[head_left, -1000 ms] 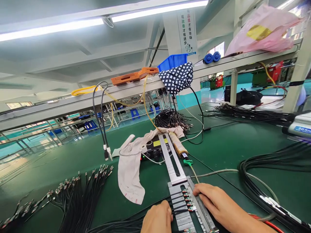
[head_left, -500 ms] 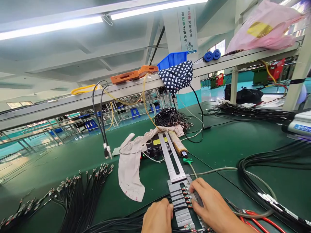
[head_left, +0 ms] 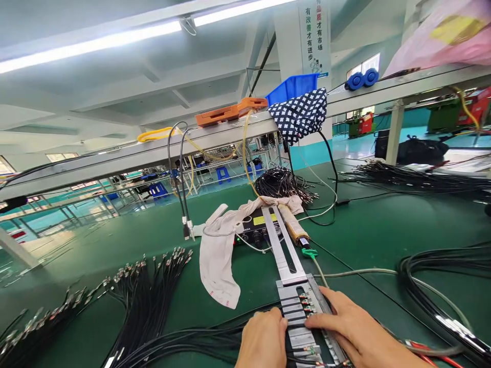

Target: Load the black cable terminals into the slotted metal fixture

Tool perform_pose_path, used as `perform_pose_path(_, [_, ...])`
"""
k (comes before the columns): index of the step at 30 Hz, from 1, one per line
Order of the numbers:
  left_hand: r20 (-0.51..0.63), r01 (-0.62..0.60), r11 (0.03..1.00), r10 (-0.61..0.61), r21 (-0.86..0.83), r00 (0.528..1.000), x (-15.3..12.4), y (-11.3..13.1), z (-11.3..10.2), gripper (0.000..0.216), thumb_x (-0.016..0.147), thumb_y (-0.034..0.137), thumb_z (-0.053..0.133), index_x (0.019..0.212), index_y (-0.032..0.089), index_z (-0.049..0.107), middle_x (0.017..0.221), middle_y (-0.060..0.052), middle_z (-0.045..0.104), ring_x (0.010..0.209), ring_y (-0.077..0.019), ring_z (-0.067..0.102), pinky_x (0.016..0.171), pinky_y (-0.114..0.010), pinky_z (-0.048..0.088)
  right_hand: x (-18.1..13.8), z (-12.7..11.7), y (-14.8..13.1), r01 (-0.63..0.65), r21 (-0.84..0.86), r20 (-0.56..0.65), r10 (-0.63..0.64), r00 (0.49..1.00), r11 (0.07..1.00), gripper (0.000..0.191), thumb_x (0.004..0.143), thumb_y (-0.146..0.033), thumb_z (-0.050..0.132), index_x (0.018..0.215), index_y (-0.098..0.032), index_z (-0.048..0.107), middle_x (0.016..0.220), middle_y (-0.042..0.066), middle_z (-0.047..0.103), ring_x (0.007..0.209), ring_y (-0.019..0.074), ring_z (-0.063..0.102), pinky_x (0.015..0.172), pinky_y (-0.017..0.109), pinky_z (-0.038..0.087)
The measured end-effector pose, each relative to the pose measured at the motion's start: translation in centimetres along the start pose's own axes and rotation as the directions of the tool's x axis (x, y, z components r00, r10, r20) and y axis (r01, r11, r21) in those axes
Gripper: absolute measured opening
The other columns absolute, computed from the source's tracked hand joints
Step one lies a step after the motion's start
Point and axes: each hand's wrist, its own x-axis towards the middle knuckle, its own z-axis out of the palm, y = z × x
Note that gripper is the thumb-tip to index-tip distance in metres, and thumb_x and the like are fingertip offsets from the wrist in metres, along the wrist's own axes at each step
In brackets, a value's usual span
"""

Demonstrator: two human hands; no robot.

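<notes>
A slotted metal fixture (head_left: 298, 305) lies on the green bench at the bottom centre, with several black cables (head_left: 215, 337) seated in its slots and small connector tips (head_left: 307, 302) showing on its right side. My left hand (head_left: 264, 340) rests curled at the fixture's left edge, pressing on the cables there. My right hand (head_left: 351, 329) lies flat on the fixture's right rail, fingers stretched out, fingertips touching the connector tips.
A long metal bar (head_left: 281, 245) runs back to a small black control box (head_left: 256, 230) under a pale cloth (head_left: 218, 255). Loose black cable bundles lie at left (head_left: 146, 296), right (head_left: 441, 281) and behind (head_left: 282, 184). A shelf (head_left: 230, 138) overhead holds orange trays, a blue bin, dotted fabric.
The view has shifted left and slightly down. My right hand has flattened along the fixture's right rail after hovering over the connector tips. The left hand stays at the fixture's left edge.
</notes>
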Motion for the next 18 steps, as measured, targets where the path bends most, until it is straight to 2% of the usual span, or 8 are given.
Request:
perform_pose_path(4, [-0.033, 0.006, 0.999, -0.008, -0.043, 0.999, -0.2, 0.1, 0.2, 0.034, 0.093, 0.029, 0.035, 0.089, 0.019, 0.067, 0.094, -0.01, 0.071, 0.091, -0.0293, 0.065, 0.073, -0.037, 0.045, 0.1, -0.1, 0.1, 0.018, -0.094, 0.043, -0.014, 0.999, 0.995, 0.043, 0.09, -0.018, 0.037, 0.117, -0.034, 0.067, 0.124, 0.016, 0.056, 0.103, 0.0322, 0.058, 0.085, 0.05, 0.049])
perform_pose_path(8, [-0.083, 0.046, 0.996, -0.052, -0.073, 0.995, 0.0, 0.2, 0.0, 0.032, 0.09, 0.037, 0.045, 0.077, 0.022, 0.07, 0.087, -0.006, 0.072, 0.09, -0.0267, 0.064, 0.074, -0.034, 0.043, 0.2, 0.2, 0.4, 0.051, -0.119, -0.015, -0.053, 0.998, 0.992, 0.042, 0.088, -0.016, 0.044, 0.115, -0.038, 0.067, 0.122, 0.012, 0.058, 0.099, 0.0281, 0.059, 0.081, 0.043, 0.051])
perform_pose_path(13, [-0.075, 0.077, 0.997, -0.079, -0.031, 0.994, 0.4, 0.7, -0.8, 0.029, 0.087, 0.04, 0.052, 0.077, 0.023, 0.072, 0.085, -0.006, 0.073, 0.088, -0.0257, 0.066, 0.068, -0.032, 0.04, 0.3, 1.1, 0.4, 0.038, -0.205, 0.006, -0.037, 0.999, 0.978, 0.038, 0.086, -0.017, 0.049, 0.112, -0.038, 0.068, 0.127, 0.012, 0.054, 0.094, 0.0273, 0.057, 0.077, 0.042, 0.05])
perform_pose_path(18, [-0.11, 0.051, 0.998, -0.047, 0.036, 0.993, 0.4, 0.8, -0.6, 0.031, 0.089, 0.039, 0.05, 0.077, 0.021, 0.072, 0.084, -0.008, 0.073, 0.086, -0.0267, 0.067, 0.066, -0.032, 0.04, 0.2, 2.0, 0.6, 0.012, -0.247, -0.054, -0.026, 0.998, 0.969, 0.041, 0.084, -0.013, 0.049, 0.11, -0.038, 0.068, 0.122, 0.012, 0.056, 0.09, 0.0272, 0.056, 0.074, 0.041, 0.049])
